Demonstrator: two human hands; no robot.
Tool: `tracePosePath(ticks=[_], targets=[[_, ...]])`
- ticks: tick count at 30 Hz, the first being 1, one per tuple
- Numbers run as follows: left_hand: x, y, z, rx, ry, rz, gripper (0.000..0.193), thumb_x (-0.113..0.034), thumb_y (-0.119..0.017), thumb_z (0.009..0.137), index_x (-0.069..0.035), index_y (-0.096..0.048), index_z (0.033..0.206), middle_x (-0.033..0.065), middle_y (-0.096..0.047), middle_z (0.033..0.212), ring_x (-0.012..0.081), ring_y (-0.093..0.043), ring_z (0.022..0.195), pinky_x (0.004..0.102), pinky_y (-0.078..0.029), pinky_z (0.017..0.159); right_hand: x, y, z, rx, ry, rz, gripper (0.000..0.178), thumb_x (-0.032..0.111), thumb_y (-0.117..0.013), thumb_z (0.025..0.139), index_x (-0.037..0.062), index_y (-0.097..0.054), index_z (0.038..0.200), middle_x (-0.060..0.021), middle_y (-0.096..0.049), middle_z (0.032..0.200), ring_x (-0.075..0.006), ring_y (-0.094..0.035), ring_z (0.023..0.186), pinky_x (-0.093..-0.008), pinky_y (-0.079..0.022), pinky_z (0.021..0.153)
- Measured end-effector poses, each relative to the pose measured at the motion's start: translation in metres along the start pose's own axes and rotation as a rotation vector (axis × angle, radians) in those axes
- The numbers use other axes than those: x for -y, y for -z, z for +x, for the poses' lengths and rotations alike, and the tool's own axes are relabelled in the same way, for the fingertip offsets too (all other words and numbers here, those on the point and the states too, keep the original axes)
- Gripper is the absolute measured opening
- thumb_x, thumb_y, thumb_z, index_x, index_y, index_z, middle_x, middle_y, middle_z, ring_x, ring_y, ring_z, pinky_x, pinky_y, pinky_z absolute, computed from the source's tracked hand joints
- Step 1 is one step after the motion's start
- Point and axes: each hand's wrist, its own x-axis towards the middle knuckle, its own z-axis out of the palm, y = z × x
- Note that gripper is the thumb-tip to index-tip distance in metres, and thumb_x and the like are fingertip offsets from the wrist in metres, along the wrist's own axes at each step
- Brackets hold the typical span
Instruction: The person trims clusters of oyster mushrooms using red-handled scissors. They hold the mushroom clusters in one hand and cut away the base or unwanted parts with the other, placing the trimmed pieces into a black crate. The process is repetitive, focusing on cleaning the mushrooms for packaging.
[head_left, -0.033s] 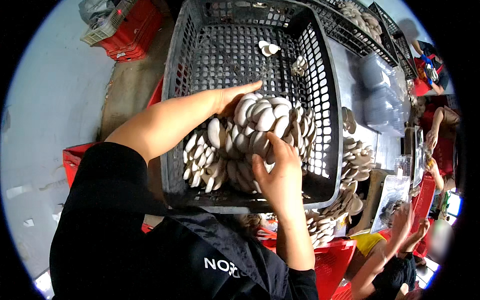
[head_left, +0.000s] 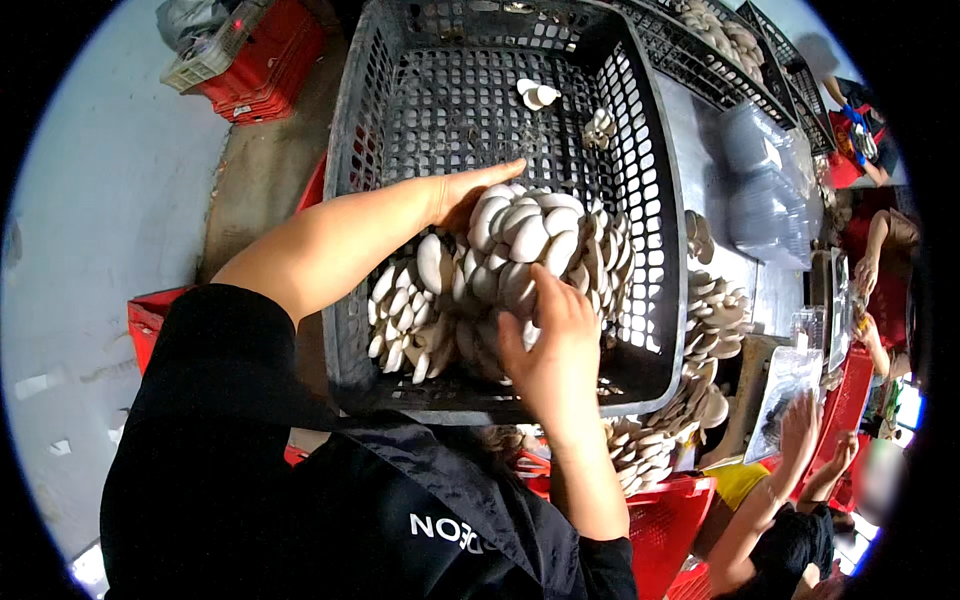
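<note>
A large cluster of grey oyster mushrooms (head_left: 528, 232) lies in the near half of a black plastic crate (head_left: 662, 330). My left hand (head_left: 474, 192) cups its far left side, one finger stretched out above it and the rest partly hidden. My right hand (head_left: 556, 345) grips the cluster's near side, thumb and fingers pressed against the caps. More clumps sit close by in the crate: small pale mushrooms (head_left: 400, 312) at the left and grey ones (head_left: 603, 262) at the right.
Two small mushroom bits, one a white piece (head_left: 538, 95), lie at the crate's far end. Mushrooms (head_left: 715, 318) are heaped right of the crate, before stacked clear plastic trays (head_left: 765, 205). Red crates (head_left: 262, 65) stand far left. Co-workers' hands (head_left: 800, 430) are at the right.
My right hand has shifted very slightly nearer and left on the cluster. My left hand and the mushrooms look nearly unmoved. A co-worker's hand at the right has moved a little.
</note>
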Motion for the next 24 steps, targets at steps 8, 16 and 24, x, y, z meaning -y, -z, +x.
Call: tracePosePath(ticks=[8,16,24], targets=[[0.01,0.012,0.016,0.155,0.026,-0.089,0.07,-0.063,-0.036,0.093,-0.007,-0.05,0.133,0.0142,-0.059,0.126,0.0264,-0.057,0.116,0.042,-0.045,0.101,0.008,-0.015,-0.015,-0.004,0.041,-0.072,0.071,0.02,-0.069,0.073,-0.006,-0.041,0.133,-0.0265,-0.046,0.128,-0.0407,-0.042,0.12,-0.051,-0.032,0.101],[0.006,0.019,0.017,0.234,-0.129,-0.24,0.065,-0.058,-0.035,0.095,-0.007,-0.048,0.133,0.0162,-0.058,0.126,0.0294,-0.055,0.118,0.0451,-0.043,0.103,0.002,-0.006,0.013,0.056,0.085,-0.005,0.061,0.02,-0.07,0.073,-0.0061,-0.049,0.124,-0.023,-0.053,0.122,-0.0376,-0.047,0.117,-0.047,-0.036,0.099],[-0.006,0.028,0.013,0.165,-0.03,-0.166,0.055,-0.051,-0.04,0.096,-0.007,-0.054,0.127,0.0151,-0.062,0.119,0.0286,-0.061,0.108,0.0442,-0.047,0.098,0.006,0.006,0.016,0.118,0.145,-0.034,0.049,0.018,-0.069,0.076,-0.0025,-0.057,0.118,-0.0246,-0.057,0.118,-0.0359,-0.053,0.113,-0.045,-0.041,0.096]])
